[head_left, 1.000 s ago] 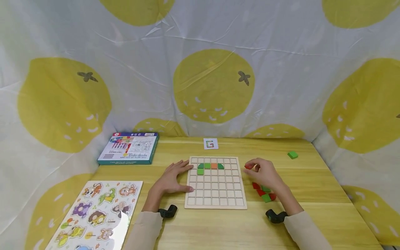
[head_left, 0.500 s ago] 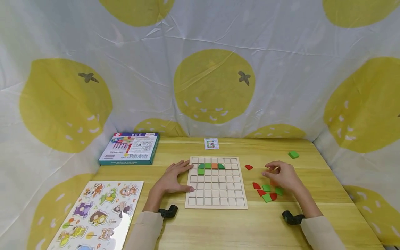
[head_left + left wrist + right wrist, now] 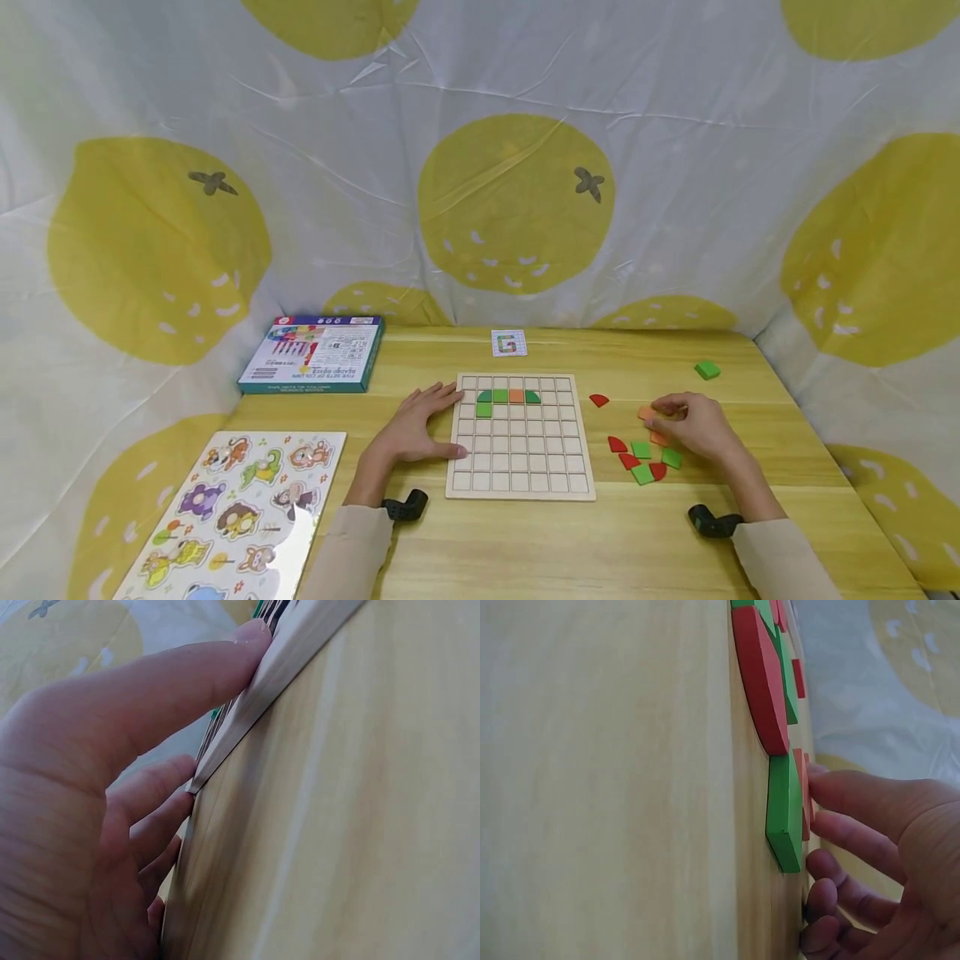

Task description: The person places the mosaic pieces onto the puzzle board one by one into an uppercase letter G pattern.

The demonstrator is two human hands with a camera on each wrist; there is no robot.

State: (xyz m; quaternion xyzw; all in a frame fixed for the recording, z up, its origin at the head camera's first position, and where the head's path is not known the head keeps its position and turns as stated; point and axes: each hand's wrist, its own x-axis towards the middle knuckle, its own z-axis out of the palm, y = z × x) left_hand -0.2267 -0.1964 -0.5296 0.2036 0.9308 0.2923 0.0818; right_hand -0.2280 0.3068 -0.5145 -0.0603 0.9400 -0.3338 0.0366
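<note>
Hands on a wooden table point(image 3: 525, 542). Left hand point(image 3: 416, 427) lies flat, fingers straight, against the left edge of the grid board point(image 3: 520, 437), which carries green and orange tiles in its far rows. Right hand point(image 3: 693, 425) rests right of the board, fingertips on an orange tile point(image 3: 647, 412); whether it pinches the tile cannot be told. Loose red and green tiles point(image 3: 643, 460) lie just near of that hand. Pattern card point(image 3: 508, 342) sits beyond the board.
</note>
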